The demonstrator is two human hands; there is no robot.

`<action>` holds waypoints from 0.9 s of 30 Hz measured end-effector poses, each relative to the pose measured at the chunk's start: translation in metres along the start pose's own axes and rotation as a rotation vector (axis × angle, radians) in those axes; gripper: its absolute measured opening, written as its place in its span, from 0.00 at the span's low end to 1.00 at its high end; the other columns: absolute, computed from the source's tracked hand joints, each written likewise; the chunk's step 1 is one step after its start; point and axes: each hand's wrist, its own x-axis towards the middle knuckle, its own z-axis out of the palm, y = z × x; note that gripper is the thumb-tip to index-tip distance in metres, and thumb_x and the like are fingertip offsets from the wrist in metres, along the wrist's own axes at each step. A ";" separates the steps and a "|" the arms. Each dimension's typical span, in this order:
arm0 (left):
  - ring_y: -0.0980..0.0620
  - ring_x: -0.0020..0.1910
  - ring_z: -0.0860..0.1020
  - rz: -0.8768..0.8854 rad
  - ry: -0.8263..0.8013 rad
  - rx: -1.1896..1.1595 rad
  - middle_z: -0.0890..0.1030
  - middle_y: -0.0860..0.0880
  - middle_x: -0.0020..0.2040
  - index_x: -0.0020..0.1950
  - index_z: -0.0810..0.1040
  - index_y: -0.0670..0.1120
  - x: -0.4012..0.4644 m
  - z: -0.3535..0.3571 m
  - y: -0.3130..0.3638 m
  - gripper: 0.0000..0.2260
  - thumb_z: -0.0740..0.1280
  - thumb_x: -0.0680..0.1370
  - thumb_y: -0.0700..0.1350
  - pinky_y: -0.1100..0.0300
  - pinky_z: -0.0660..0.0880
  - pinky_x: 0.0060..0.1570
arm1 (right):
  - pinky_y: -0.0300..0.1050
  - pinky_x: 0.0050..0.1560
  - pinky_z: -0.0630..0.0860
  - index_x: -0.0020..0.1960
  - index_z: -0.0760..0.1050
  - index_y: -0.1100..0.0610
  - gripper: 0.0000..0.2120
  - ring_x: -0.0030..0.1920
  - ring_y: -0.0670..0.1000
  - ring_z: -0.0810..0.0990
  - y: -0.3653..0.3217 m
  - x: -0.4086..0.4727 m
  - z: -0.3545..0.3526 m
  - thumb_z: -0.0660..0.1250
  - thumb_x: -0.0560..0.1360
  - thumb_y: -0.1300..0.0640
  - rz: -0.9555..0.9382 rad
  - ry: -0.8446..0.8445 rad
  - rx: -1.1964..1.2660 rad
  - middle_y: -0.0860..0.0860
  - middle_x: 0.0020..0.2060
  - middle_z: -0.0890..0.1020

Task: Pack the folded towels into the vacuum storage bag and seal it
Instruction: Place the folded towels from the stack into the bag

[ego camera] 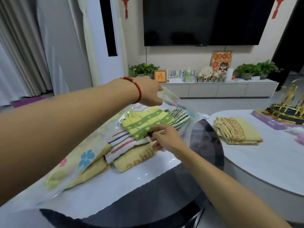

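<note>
Right hand (166, 137) grip is pinched shut on the near edge of the green-and-yellow checked towel (148, 123), thumb on top, fingers tucked under the fold. Left hand (150, 92), red bead bracelet (139, 90) on the wrist, is closed on the upper flap of the vacuum storage bag (171, 97) and holds it lifted, so the mouth is open toward the right. The bag is clear plastic printed with coloured flowers (86, 157) and lies flat across the white worktop (131, 178), left forearm reaching over it. The checked towel sits on top of the pile at the bag mouth. Just behind it, touching, is a green-and-white striped towel (180, 118). Under the checked one lies a white towel with red, blue and brown stripes (123, 145), and under that a yellow towel with tan lettering (136, 157); another yellow towel (92, 171) is deeper in the bag beneath the flower print. How far the top towels sit inside the bag cannot be told, plastic too clear. Well apart on the right, on a second white rounded worktop (263, 165), one more folded yellow towel with a tan lettered band (238, 132) waits outside the bag. Past it a gold ornament (289, 106) on a purple box (273, 121). Background: wall TV (205, 20), low cabinet (218, 89) with potted plants (143, 69).
</note>
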 end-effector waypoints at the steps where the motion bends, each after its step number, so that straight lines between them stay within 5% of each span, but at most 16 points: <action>1: 0.42 0.68 0.72 0.007 0.009 0.004 0.70 0.45 0.74 0.78 0.61 0.55 0.000 0.003 0.003 0.28 0.60 0.79 0.58 0.50 0.71 0.62 | 0.43 0.31 0.81 0.54 0.83 0.56 0.12 0.32 0.55 0.87 0.004 -0.006 -0.011 0.63 0.76 0.62 -0.043 -0.011 -0.049 0.53 0.38 0.87; 5: 0.43 0.67 0.73 0.065 0.045 0.001 0.74 0.46 0.71 0.77 0.65 0.54 0.003 0.021 0.019 0.26 0.61 0.79 0.57 0.51 0.73 0.58 | 0.43 0.30 0.77 0.43 0.85 0.54 0.10 0.31 0.53 0.84 0.030 -0.027 -0.074 0.65 0.75 0.61 -0.125 0.083 -0.074 0.51 0.33 0.85; 10: 0.43 0.67 0.72 0.208 0.061 -0.020 0.72 0.47 0.72 0.74 0.69 0.54 0.013 0.049 0.051 0.24 0.62 0.77 0.57 0.49 0.74 0.59 | 0.38 0.25 0.70 0.37 0.84 0.56 0.11 0.27 0.51 0.77 0.078 -0.048 -0.165 0.65 0.74 0.60 -0.009 0.560 0.109 0.51 0.28 0.80; 15: 0.40 0.67 0.70 0.285 0.071 -0.011 0.68 0.49 0.75 0.69 0.72 0.55 0.034 0.074 0.083 0.22 0.62 0.76 0.57 0.42 0.74 0.59 | 0.54 0.52 0.81 0.53 0.83 0.59 0.13 0.53 0.60 0.82 0.131 -0.039 -0.236 0.62 0.79 0.54 0.313 0.912 -0.069 0.58 0.52 0.86; 17: 0.40 0.68 0.68 0.294 0.086 -0.005 0.66 0.50 0.76 0.69 0.73 0.55 0.043 0.080 0.092 0.22 0.62 0.76 0.56 0.41 0.74 0.59 | 0.56 0.61 0.77 0.60 0.81 0.60 0.15 0.60 0.63 0.80 0.145 -0.032 -0.260 0.62 0.80 0.54 0.328 0.933 -0.270 0.59 0.58 0.84; 22: 0.41 0.67 0.68 0.281 0.095 -0.020 0.67 0.50 0.74 0.69 0.72 0.56 0.063 0.101 0.106 0.22 0.62 0.75 0.53 0.42 0.74 0.56 | 0.62 0.65 0.73 0.66 0.79 0.57 0.20 0.65 0.68 0.75 0.169 -0.001 -0.300 0.61 0.82 0.45 0.407 0.862 -0.574 0.64 0.64 0.77; 27: 0.40 0.62 0.73 0.280 0.136 -0.134 0.70 0.51 0.73 0.68 0.73 0.56 0.069 0.116 0.104 0.24 0.58 0.72 0.56 0.42 0.76 0.54 | 0.61 0.67 0.68 0.64 0.73 0.56 0.19 0.67 0.67 0.71 0.185 0.029 -0.322 0.66 0.81 0.44 0.580 0.754 -0.499 0.63 0.65 0.76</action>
